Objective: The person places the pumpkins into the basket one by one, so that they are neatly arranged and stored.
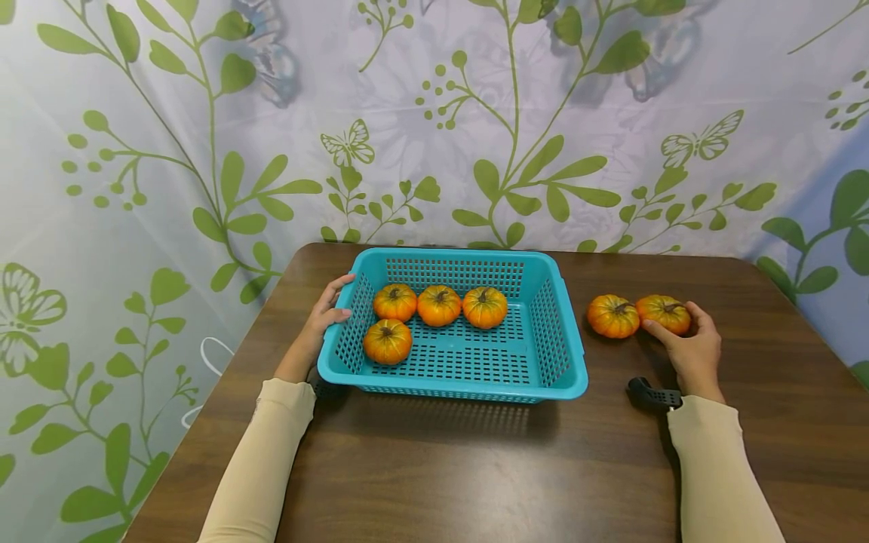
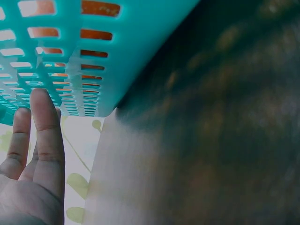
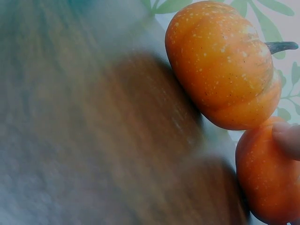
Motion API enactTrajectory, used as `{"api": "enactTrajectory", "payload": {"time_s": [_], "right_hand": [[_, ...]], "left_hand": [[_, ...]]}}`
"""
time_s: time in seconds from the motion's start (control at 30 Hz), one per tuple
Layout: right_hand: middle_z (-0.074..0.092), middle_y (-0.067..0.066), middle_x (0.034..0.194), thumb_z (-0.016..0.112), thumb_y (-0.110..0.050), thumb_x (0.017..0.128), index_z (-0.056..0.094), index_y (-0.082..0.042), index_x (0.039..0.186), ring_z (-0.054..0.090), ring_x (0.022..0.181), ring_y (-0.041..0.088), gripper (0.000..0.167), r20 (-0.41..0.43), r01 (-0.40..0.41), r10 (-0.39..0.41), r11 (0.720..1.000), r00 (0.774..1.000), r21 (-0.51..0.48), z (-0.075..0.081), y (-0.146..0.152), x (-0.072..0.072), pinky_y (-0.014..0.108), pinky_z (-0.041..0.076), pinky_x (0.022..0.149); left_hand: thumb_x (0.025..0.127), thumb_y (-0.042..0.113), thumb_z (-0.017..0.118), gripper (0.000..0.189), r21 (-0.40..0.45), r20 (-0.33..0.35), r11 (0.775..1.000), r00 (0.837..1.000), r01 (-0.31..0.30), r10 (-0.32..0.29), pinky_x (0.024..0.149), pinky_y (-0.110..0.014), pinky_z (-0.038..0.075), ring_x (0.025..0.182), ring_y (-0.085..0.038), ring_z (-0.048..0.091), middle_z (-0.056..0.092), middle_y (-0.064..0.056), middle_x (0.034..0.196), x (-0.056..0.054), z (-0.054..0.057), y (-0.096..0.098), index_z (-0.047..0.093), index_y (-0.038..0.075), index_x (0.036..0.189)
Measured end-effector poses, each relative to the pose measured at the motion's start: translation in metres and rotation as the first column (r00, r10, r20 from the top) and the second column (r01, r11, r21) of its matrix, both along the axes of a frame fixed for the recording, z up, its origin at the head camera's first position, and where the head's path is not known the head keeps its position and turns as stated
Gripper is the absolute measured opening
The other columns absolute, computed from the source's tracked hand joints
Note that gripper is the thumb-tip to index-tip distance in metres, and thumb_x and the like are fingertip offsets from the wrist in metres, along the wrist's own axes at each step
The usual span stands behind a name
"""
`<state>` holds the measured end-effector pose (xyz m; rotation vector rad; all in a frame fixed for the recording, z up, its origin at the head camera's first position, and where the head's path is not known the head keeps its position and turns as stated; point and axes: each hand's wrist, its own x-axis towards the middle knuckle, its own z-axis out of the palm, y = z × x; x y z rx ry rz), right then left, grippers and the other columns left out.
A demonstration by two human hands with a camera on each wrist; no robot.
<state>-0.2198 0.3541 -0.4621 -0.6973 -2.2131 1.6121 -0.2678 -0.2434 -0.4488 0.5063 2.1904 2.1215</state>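
A turquoise plastic basket (image 1: pixel 448 388) with slotted walls holds several small orange pumpkins, one of them a pumpkin (image 1: pixel 388 342) at its front left. My left hand (image 1: pixel 326 313) touches the basket's left side, thumb and fingertips at the rim. The left wrist view shows its fingers (image 2: pixel 47 126) extended along the slotted wall. To the right of the basket, my right hand (image 1: pixel 694 347) holds a pumpkin (image 1: pixel 661 313) between thumb and fingers. Beside that one, a second pumpkin (image 1: pixel 613 316) sits on the table. Both appear in the right wrist view, with the thumb (image 3: pixel 287 140) on the nearer.
The brown wooden table (image 1: pixel 434 467) reaches back to a hanging cloth (image 1: pixel 434 151) printed with green leaves and butterflies. A black device (image 1: pixel 653 394) sits at the right wrist. A white cable (image 1: pixel 216 354) hangs past the table's left edge.
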Motion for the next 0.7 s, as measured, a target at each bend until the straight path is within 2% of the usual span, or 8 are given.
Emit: {"api": "enactTrajectory", "payload": {"time_s": [0.37, 0.6, 0.7], "right_hand": [[0.030, 0.015, 0.175, 0.076, -0.018, 0.101, 0.029, -0.008, 0.172, 0.033, 0.158, 0.021, 0.085, -0.033, 0.036, -0.037, 0.999, 0.999, -0.028, -0.0005, -0.0004, 0.0008, 0.027, 0.026, 0.126], [0.041, 0.014, 0.169, 0.079, -0.015, 0.098, 0.036, -0.010, 0.169, 0.045, 0.146, 0.017, 0.083, -0.119, 0.103, -0.111, 0.992, 0.987, -0.076, 0.0000, -0.0031, 0.0019, 0.018, 0.034, 0.118], [0.045, 0.013, 0.167, 0.081, -0.010, 0.096, 0.041, -0.011, 0.167, 0.047, 0.142, 0.016, 0.082, -0.183, 0.114, -0.140, 0.983, 0.973, -0.145, 0.0025, -0.0038, 0.0016, 0.013, 0.036, 0.114]], "left_hand": [[0.093, 0.010, 0.047, 0.071, 0.030, -0.010, 0.999, 1.000, -0.015, 0.015, 0.096, -0.026, 0.052, 0.120, -0.019, 0.056, 0.038, -0.036, 0.155, -0.0019, 0.0005, 0.0017, 0.036, 0.004, 0.163], [0.093, 0.011, 0.048, 0.075, 0.015, 0.004, 1.000, 1.000, -0.020, 0.020, 0.096, -0.026, 0.052, 0.122, -0.020, 0.054, 0.037, -0.035, 0.157, -0.0024, 0.0008, 0.0019, 0.029, 0.000, 0.165], [0.094, 0.012, 0.047, 0.075, 0.010, 0.006, 1.000, 1.000, -0.013, 0.013, 0.096, -0.026, 0.052, 0.123, -0.022, 0.054, 0.037, -0.035, 0.157, -0.0025, 0.0012, 0.0018, 0.027, 0.000, 0.165]]}}
